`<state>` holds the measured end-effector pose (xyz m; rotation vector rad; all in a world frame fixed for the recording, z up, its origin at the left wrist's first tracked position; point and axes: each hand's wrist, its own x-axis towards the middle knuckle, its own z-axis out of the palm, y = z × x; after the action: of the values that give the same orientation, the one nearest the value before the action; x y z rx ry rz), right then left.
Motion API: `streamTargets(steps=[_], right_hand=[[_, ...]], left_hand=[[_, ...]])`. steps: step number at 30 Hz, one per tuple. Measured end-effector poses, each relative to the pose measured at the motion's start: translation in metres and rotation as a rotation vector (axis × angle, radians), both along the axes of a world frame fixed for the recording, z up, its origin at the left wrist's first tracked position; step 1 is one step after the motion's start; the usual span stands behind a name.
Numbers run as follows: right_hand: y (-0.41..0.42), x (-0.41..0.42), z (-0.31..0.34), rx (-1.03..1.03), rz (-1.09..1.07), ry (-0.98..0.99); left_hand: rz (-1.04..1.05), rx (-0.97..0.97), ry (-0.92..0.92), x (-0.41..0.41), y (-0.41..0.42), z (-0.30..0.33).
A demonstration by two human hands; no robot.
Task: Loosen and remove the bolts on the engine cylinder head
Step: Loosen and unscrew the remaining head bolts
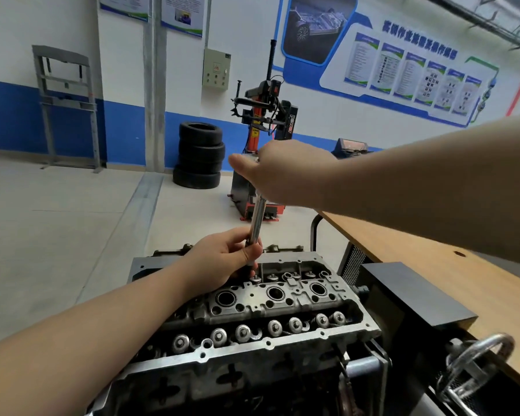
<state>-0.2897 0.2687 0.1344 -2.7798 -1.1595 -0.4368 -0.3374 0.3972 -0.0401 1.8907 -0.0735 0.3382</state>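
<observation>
The grey engine cylinder head [252, 322] lies in front of me, with rows of valve springs and round plug wells on top. A shiny metal wrench extension [258, 219] stands nearly upright over the far left part of the head. My left hand [225, 259] grips its lower end, just above the head's far edge. My right hand [278, 172] grips the top of the tool, thumb stretched out to the left. The tool's tip and any bolt beneath it are hidden by my left hand.
A wooden workbench [433, 265] runs along the right, with a black box [412, 298] on it beside the head. A shiny handwheel [478, 364] sits at the lower right. Behind stand a red tyre changer [261, 145], stacked tyres [200, 154] and a grey press frame [66, 106].
</observation>
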Motion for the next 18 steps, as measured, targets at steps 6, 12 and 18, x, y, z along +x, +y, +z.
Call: streamTargets(steps=[6,12,18], right_hand=[[-0.002,0.021,-0.006,0.018,0.094,-0.214],[-0.005,0.031,-0.005,0.001,0.160,-0.236],[-0.004,0.037,-0.006,0.014,0.190,-0.270]], left_hand=[[0.010,-0.041,0.006,0.000,-0.001,0.002],[0.046,0.077,-0.005,0.000,-0.001,0.001],[0.040,0.018,-0.032,0.000,0.001,0.003]])
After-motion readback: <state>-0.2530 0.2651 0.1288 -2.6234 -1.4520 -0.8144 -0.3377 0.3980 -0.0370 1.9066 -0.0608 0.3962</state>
